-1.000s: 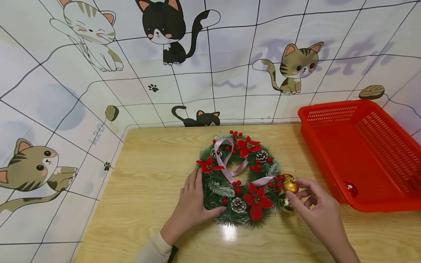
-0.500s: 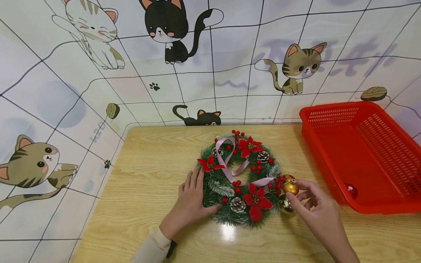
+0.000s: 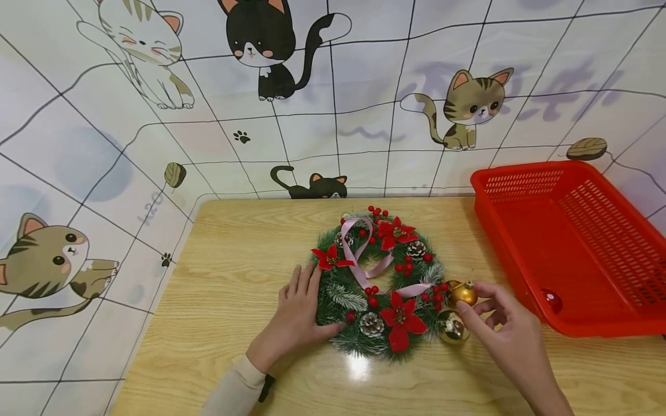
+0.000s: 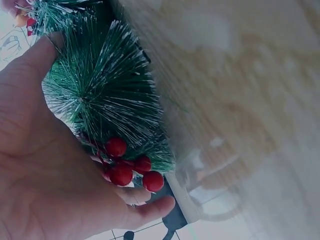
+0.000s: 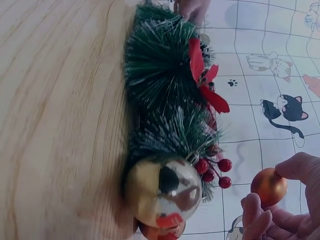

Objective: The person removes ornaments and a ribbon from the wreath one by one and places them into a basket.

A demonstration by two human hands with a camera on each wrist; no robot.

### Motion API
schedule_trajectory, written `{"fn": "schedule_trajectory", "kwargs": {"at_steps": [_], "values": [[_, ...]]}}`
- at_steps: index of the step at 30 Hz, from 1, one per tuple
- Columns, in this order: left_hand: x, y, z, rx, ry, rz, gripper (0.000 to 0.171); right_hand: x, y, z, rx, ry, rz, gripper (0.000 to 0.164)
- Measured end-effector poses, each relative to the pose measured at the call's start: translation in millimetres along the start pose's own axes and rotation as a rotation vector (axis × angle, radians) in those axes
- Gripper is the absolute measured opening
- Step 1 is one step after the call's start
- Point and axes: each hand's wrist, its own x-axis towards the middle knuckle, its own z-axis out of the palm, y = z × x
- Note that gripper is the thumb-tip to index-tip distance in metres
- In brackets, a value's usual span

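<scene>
Bauble (image 5: 269, 187) sits pinched between fingers (image 5: 299, 169) of the right hand (image 3: 515, 334).

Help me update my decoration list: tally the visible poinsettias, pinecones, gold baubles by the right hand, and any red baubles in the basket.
Poinsettias: 3
Pinecones: 3
Gold baubles by the right hand: 3
Red baubles in the plastic basket: 1
Total: 10
</scene>
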Motion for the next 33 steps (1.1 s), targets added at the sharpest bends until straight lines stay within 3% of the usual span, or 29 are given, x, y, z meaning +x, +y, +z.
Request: {"fn": "schedule_trajectory", "kwargs": {"at_steps": [12,33], "values": [[2.3,-11.7,-0.5,-0.020,-0.007,0.054,0.124,4.0,8.5,-13.4,-0.028,0.034,0.000,0.039],[7.5,-17.9,-5.5,0.001,-0.015,0.107,0.126,8.1,20.5,-33.8,-0.045,0.108,0.043,0.041]]}}
